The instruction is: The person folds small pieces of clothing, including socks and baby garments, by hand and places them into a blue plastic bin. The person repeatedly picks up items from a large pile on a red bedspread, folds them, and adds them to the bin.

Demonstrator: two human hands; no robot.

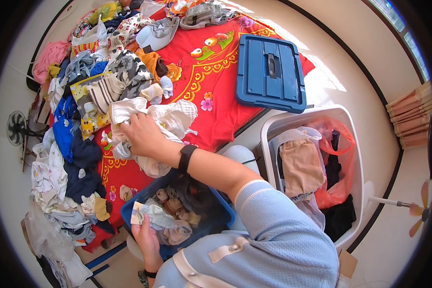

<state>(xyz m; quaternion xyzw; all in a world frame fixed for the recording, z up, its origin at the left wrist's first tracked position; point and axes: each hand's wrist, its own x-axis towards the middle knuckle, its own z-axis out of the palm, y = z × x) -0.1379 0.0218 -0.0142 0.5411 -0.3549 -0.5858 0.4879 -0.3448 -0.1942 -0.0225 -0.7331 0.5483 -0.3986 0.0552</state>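
Observation:
My left hand (145, 235) holds a pale sock-like garment (156, 217) with a cream cuff. It is over the near side of a blue plastic storage box (221, 212), which holds several rolled socks (172, 205). My right hand (142, 135), a dark watch on its wrist, reaches across to a heap of white baby cloths (174, 115) on the red bedspread (216, 129). Its fingers are curled into the white fabric, and their tips are partly hidden. Just beyond lie a striped garment (106, 93) and small socks (166, 86).
Piled clothes (82, 162) cover the bed's left side. A blue lid (270, 72) rests at the bed's right edge. Beside it stands a white tub (356, 172) with bagged clothes. A grey cap (160, 34) lies farther back. Fans stand at left (17, 127) and right (424, 214).

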